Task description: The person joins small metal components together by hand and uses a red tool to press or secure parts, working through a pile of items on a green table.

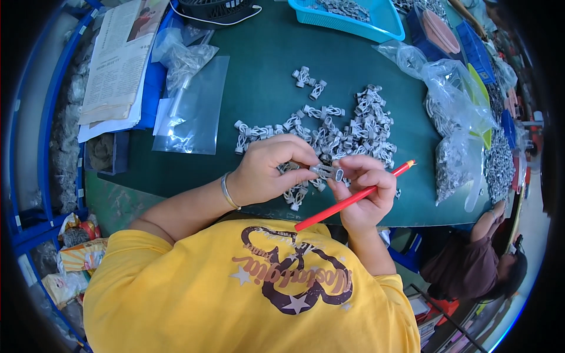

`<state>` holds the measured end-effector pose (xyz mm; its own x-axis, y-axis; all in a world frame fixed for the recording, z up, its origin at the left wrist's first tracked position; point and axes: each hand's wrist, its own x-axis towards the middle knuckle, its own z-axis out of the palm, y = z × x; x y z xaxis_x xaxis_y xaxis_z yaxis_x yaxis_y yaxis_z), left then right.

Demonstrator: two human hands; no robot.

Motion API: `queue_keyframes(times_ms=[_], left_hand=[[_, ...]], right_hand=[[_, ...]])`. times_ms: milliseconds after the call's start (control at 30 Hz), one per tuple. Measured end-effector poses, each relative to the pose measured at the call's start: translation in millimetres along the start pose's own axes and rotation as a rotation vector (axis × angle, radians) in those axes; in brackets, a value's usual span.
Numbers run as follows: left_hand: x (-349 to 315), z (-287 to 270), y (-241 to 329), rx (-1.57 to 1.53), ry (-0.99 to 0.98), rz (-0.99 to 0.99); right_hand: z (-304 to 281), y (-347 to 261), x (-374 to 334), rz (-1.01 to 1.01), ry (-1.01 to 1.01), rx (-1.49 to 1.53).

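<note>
Between my hands is a small grey metal part (323,170) with open strips along its body and an oval ring at its right end. My left hand (275,167) pinches its left end with thumb and forefinger; a bangle circles that wrist. My right hand (369,191) has thumb and fingertips at the ring end. A red pencil (332,212) is tucked through the right hand's fingers, slanting from near my shirt up to the right. Just beyond both hands lies a loose pile of similar grey parts (368,126), partly hidden by them.
On the green tabletop (259,76) lie a clear plastic bag (203,112) and newspapers (120,65) at left. A turquoise basket (382,30) of parts stands at the back. Filled plastic bags (456,123) are at right. Another person (471,265) is at lower right.
</note>
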<state>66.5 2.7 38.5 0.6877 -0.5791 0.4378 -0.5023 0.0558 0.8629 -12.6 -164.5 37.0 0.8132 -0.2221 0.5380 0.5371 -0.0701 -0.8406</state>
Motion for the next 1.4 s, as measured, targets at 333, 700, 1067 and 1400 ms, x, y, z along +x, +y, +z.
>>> queue_keyframes(times_ms=[333, 700, 1067, 1400], left_hand=[[1.1, 0.3, 0.7, 0.199, -0.001, 0.049], [14.3, -21.5, -1.8, 0.28, 0.068, 0.017], [106.4, -3.5, -95.9, 0.105, -0.232, -0.387], [110.9, 19.6, -83.4, -0.497, -0.475, -0.58]], right_hand=[[-62.9, -12.2, 84.2, -0.448, -0.09, -0.713], [-164.0, -7.4, 161.2, -0.158, 0.169, -0.941], [-104.1, 69.4, 28.7, 0.499, -0.006, -0.526], [-33.3, 41.3, 40.5, 0.185, -0.271, -0.208]])
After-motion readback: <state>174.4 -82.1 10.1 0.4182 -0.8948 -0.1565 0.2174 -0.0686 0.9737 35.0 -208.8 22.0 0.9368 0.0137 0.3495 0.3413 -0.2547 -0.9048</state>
